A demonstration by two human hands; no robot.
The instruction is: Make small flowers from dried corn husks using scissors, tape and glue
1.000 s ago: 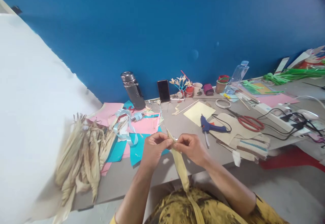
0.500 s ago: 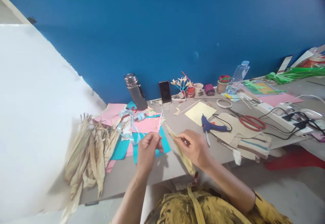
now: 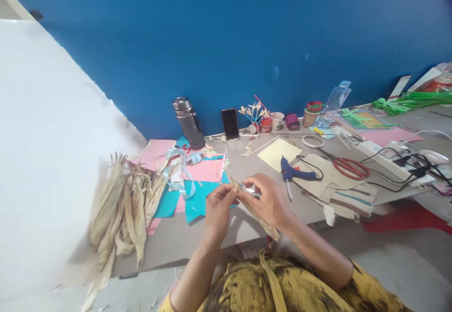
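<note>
My left hand [image 3: 218, 208] pinches the upper end of a long, pale dried corn husk [image 3: 262, 223] between thumb and fingers. Close beside it, my right hand [image 3: 271, 203] is closed round a small silver metal tool [image 3: 251, 191], whose exact kind is too small to make out. The tool's tip lies against the husk near my left fingertips. From there the husk slants down under my right hand towards the table's front edge. A bundle of dried corn husks [image 3: 123, 208] rests at the table's left end, some ends hanging over the edge.
Behind my hands are blue paper [image 3: 197, 203], a yellow sheet [image 3: 277, 154], a thermos [image 3: 189, 123] and a phone [image 3: 230, 123]. To the right lie a blue glue gun [image 3: 298, 174], red-handled scissors [image 3: 351, 168], a striped cloth [image 3: 353, 201] and a power strip [image 3: 384, 159] with cables.
My left hand has moved right and taken hold of the husk's upper end. The silver tool now shows at my right fingertips, against the husk. The view has shifted slightly.
</note>
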